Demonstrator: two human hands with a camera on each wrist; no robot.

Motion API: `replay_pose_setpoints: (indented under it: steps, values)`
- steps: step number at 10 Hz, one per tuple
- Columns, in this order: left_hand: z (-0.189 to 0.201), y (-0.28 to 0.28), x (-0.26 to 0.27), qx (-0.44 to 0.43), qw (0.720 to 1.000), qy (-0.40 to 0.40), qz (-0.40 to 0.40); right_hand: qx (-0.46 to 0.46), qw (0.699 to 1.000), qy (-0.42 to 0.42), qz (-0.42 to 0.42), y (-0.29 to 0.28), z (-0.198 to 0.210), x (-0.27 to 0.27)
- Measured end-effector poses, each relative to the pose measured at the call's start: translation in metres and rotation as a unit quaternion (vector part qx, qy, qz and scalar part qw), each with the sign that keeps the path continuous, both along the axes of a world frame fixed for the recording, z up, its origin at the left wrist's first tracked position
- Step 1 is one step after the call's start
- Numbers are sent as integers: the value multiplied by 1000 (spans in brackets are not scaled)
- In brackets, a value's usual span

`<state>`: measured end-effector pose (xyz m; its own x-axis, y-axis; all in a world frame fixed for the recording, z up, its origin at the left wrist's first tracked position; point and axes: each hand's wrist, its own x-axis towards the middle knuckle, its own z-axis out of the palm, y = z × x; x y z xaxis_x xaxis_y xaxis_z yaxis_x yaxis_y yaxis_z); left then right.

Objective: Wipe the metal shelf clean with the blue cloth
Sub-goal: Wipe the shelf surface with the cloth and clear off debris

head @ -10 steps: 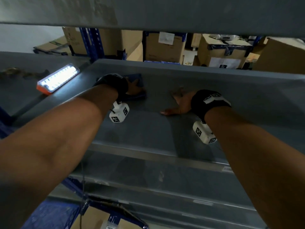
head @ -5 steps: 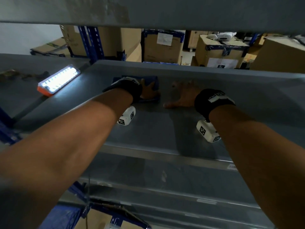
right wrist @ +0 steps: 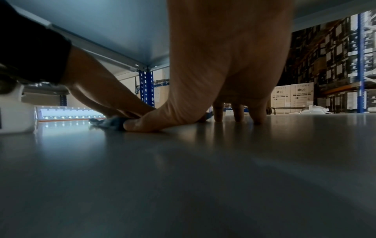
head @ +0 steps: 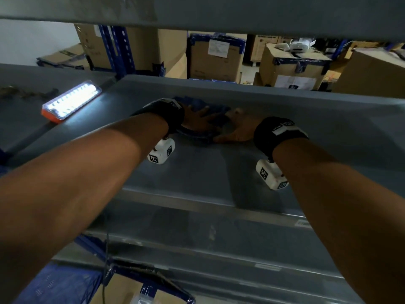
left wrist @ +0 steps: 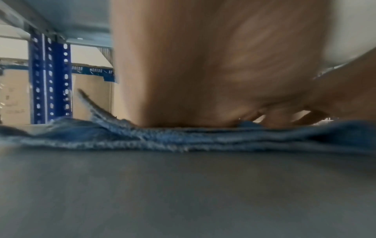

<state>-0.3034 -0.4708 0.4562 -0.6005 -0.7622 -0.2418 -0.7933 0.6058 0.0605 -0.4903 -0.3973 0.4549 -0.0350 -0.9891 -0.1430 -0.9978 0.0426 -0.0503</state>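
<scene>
- On the grey metal shelf, towards its far side, the blue cloth lies spread flat and a little rumpled, one corner of it standing up in the left wrist view.
- The left hand lies palm down on top of the cloth, fingers stretched out flat and pressing it onto the shelf; nothing is curled round it.
- The right hand rests just to the right of the cloth, palm down, its fingers straight and their tips planted on the bare shelf.
- The right thumb lies along the shelf surface and touches the near right edge of the cloth; it holds nothing.
- Both wrists wear black bands, each with a white marker block hanging below, seen in the head view.
- At the far left of the shelf a lit LED lamp with an orange end lies flat, well apart from the hands.
- Beyond the far edge stand blue perforated uprights and stacked cardboard boxes.
- Another grey shelf spans overhead.
</scene>
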Motion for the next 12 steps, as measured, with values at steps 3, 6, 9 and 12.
replay_pose_setpoints:
  steps: [3,6,9,12]
  values:
    - [7,19,3,17,999,9,47,18,1000,20,3,-2,-4,1]
    - [12,5,45,-12,989,-59,136,26,1000,5,7,2,-1,5]
    - [17,33,77,56,989,15,139,69,996,16,59,34,16,24]
    - [15,55,129,93,991,-37,88,105,991,24,74,78,12,77]
